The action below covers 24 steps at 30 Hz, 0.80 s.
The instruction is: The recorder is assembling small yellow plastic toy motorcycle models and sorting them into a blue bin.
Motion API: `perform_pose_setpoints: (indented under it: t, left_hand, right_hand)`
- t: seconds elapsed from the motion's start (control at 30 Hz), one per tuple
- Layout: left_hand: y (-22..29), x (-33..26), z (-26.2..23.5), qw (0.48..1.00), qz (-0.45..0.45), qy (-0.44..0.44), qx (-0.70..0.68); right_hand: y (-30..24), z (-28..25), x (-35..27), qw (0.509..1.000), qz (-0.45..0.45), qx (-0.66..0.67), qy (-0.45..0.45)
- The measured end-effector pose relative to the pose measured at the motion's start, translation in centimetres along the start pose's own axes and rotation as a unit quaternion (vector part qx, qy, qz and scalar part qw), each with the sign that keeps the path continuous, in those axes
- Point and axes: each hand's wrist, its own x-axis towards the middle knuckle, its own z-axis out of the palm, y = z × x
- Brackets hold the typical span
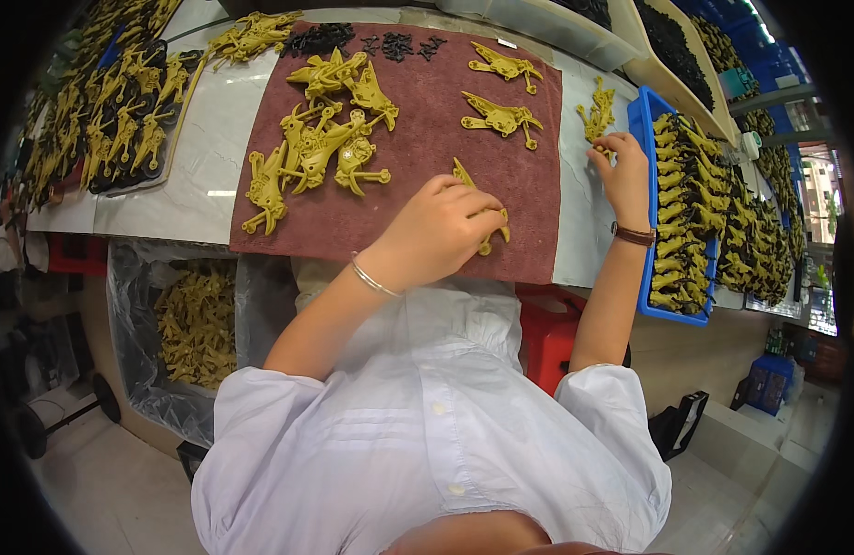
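My left hand [445, 227] is curled over a yellow plastic part [460, 173] on the dark red cloth [418, 120], its fingers closed around it. The part's pointed tip and hooked lower end show past the fingers; the rest is hidden. At the right, my right hand [623, 171] pinches a small yellow piece at the near end of a little heap of small yellow pieces [597, 109] on the white tabletop. Two similar yellow parts, one [506, 67] behind the other [501, 120], lie apart on the cloth beyond my left hand. A pile of yellow parts [321, 148] covers the cloth's left side.
Small black pieces [396, 46] lie along the cloth's far edge. A blue tray [645, 185] with rows of yellow-and-black parts stands right of my right hand. More parts fill a tray [131, 129] at left. A plastic-lined bin [136, 305] of yellow parts sits below the table.
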Motion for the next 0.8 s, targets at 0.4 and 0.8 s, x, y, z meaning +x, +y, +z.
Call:
perform_pose_setpoints:
  t: [0.4, 0.8]
  left_hand:
    - [-2.4, 3.0, -4.5, 0.943, -0.059, -0.311, 0.104]
    - [-4.8, 5.6, -0.6, 0.979, -0.017, -0.133, 0.154]
  right_hand:
    - [-6.8, 5.1, 2.4, 0.962, -0.217, 0.133, -0.096]
    - [-5.4, 5.3, 3.0, 0.970, -0.153, 0.149, -0.115]
